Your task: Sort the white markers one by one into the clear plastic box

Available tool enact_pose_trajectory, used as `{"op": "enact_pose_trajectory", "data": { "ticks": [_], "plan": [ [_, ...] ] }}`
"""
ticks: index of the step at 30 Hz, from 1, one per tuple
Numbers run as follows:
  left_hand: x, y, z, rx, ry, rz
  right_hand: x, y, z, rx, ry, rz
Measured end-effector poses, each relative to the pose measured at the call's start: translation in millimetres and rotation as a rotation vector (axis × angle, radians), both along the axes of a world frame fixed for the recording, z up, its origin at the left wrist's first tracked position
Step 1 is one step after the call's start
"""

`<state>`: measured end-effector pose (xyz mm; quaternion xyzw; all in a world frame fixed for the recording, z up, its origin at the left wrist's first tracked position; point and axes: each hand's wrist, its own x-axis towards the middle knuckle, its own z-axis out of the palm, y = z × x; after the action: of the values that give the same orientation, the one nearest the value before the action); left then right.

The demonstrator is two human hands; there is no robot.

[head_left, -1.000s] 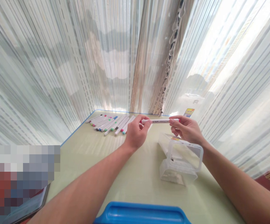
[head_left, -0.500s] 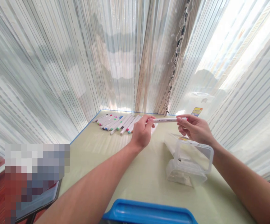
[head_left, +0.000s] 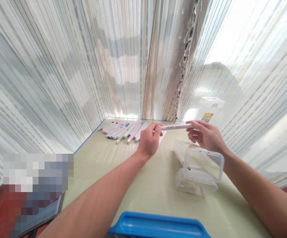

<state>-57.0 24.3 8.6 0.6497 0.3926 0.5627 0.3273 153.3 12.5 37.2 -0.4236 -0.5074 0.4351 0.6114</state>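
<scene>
Fingers of the right hand (head_left: 209, 135) have slid over the red end of the white marker (head_left: 175, 127), which showed past them half a second ago, and that end has tipped up slightly. Neither arm has otherwise gone far.

Both grips are closed to a narrow pinch: the left hand (head_left: 149, 140) has one end of the marker, the right hand the other, so it hangs between the two grips, above the table (head_left: 133, 178) and close to level. Being held only by its ends probably keeps it steady, and it leaves the printed barrel uncovered.

Just left of the left grip, loose markers (head_left: 127, 132) lie side by side in a rough, slanting row, some overlapping. Lying flat like that, they seem unlikely to roll far, and several coloured ends can be seen.

Below the right grip and nearer the wearer, a clear plastic box (head_left: 183, 181) rests on the table with its open frame uppermost, perhaps put there to be within easy reach. Well below both grips, at the near edge, is a blue tray (head_left: 160, 219), mostly cut off.
</scene>
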Motion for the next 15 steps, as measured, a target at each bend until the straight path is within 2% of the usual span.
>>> {"op": "enact_pose_trajectory", "data": {
  "ticks": [9,15],
  "plan": [
    [-0.9,-2.0,1.1,0.019,0.041,0.036,-2.0,1.1,-2.3,0.054,-0.083,-0.029],
    [-0.3,-2.8,1.3,0.037,0.066,0.038,3.0,6.6,-6.9,0.016,-0.089,-0.012]
  ]
}}
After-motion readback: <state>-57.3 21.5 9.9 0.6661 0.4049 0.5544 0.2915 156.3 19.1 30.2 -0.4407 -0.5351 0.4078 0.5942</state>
